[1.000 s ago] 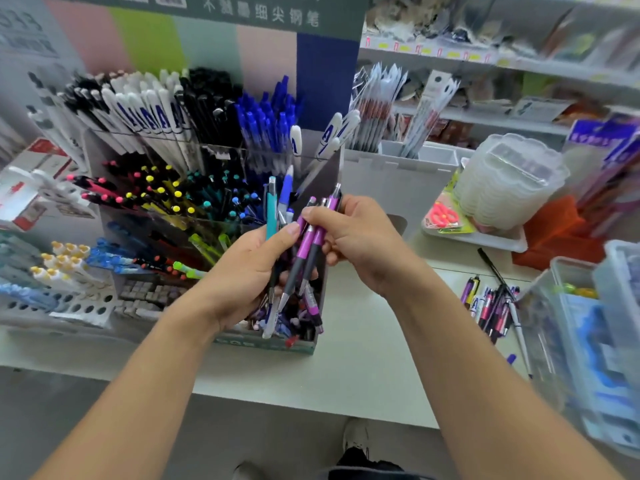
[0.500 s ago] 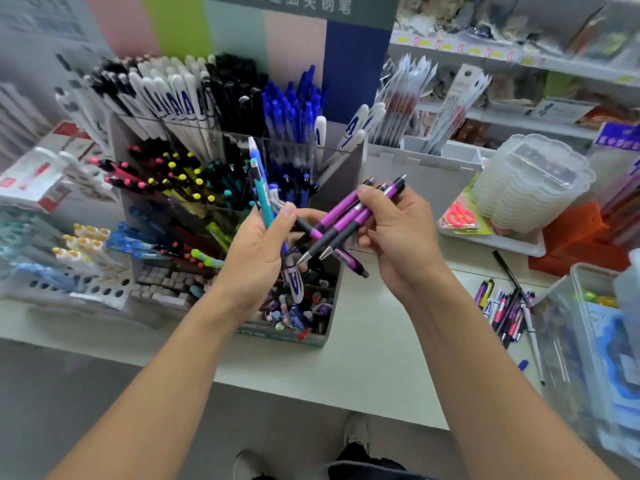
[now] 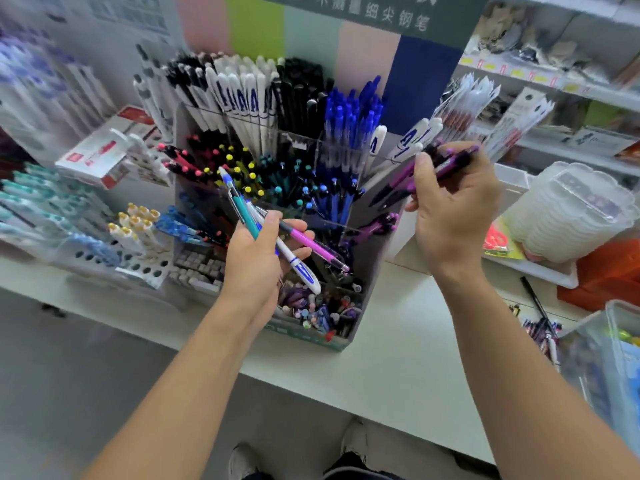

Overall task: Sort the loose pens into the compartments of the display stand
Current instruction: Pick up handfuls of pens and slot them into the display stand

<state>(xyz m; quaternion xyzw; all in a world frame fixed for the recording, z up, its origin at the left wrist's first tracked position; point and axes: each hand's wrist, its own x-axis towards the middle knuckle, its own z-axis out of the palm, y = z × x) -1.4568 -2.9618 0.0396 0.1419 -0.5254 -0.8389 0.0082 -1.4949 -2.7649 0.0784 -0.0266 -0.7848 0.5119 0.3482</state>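
— How far along was the sorting at that moment?

— Well under way, by the look of it, but not done. The tiered clear-plastic display stand [image 3: 367, 271] on the white desk [image 3: 398, 368] already had most compartments packed: white-capped pens at its back left, black pens [image 3: 301, 88] beside them, blue pens [image 3: 353, 116] at its back right, and coloured-tipped pens in the row in front of those.

— And the hands?

— Both were busy. The left hand [image 3: 256, 265] hovered over the front of the stand, fingers curled round a mixed handful: a teal pen [image 3: 242, 209], a pink pen with a dark grip [image 3: 311, 245] and a white pen with a blue cap [image 3: 298, 268], all splayed at different angles. The right hand [image 3: 450, 209] was raised at the stand's right edge, fingers and thumb pinching a small bundle of purple-and-black pens [image 3: 412, 180] with their tips aimed down toward the right-hand side of the stand.

— So which compartment were the purple ones meant for?

— Probably one on the stand's right, where a few purple pens [image 3: 377, 225] already lay, though the blur made that a guess.

— What was left?

— The mixed handful in the left hand was unsorted, and a loose heap of pens [image 3: 540, 327] lay on the desk well to the right of the stand, beside a clear plastic bin [image 3: 609, 341]. Judging from that, a fair share remained.
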